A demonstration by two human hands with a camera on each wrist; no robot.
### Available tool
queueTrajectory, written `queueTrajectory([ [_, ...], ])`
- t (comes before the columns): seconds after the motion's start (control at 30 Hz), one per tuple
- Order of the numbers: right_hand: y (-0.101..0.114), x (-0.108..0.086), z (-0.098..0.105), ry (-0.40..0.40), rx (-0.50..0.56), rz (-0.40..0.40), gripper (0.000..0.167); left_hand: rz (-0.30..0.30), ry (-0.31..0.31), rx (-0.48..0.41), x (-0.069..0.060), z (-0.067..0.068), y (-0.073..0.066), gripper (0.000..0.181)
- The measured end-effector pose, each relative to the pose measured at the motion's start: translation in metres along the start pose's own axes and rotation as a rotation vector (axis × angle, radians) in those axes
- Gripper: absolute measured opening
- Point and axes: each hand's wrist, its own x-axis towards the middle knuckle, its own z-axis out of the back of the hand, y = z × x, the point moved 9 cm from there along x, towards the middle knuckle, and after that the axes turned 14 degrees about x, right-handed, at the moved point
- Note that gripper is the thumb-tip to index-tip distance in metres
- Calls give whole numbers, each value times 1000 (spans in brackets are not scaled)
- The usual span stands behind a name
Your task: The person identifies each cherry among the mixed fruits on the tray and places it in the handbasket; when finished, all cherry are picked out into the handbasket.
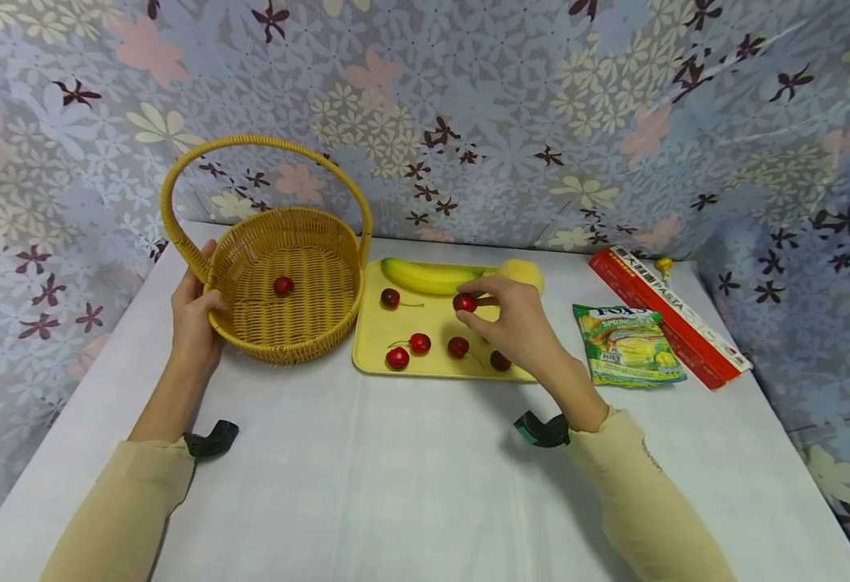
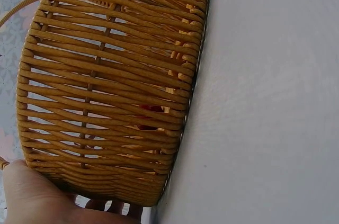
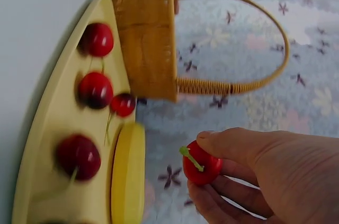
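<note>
A red cherry (image 1: 464, 303) with a short green stem is pinched between the thumb and fingers of my right hand (image 1: 509, 318), raised over the yellow tray (image 1: 439, 373). In the right wrist view the pinched cherry (image 3: 202, 164) shows clear of the tray. My left hand (image 1: 197, 311) holds the left side of the wicker basket (image 1: 289, 352), thumb at the rim. One cherry (image 1: 283, 285) lies on the basket's floor. On the tray are several more cherries (image 1: 420, 343) and a banana (image 1: 432, 277) along its back edge.
A round yellow thing (image 1: 522, 273) sits at the tray's back right corner. Right of the tray lie a green packet (image 1: 628, 347) and a long red pasta box (image 1: 668, 315). The basket's tall handle (image 1: 264, 141) arches above it. Patterned cloth rises behind the table.
</note>
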Motion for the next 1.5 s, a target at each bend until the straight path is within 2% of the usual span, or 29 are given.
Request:
queueTrajectory([
  [0.17,19,13,-17,14,-1,31,33,1,-2,4,1,0,1,90],
  [0.3,30,23,-30,15,42,45,34,-1,1,-2,1,0,1,90],
  [0.63,59,51,-82,89,141,73,35,2,-5,-17,0,2,0,89],
  [0.97,84,63,-120,147,106,141,33,3,-4,-13,0,1,0,90],
  [1.2,79,63,-124,157,97,136,36,-4,5,-7,0,-1,1,89],
  [1.5,49,47,-92,89,113,64,34,-13,-6,-1,0,1,0,89],
])
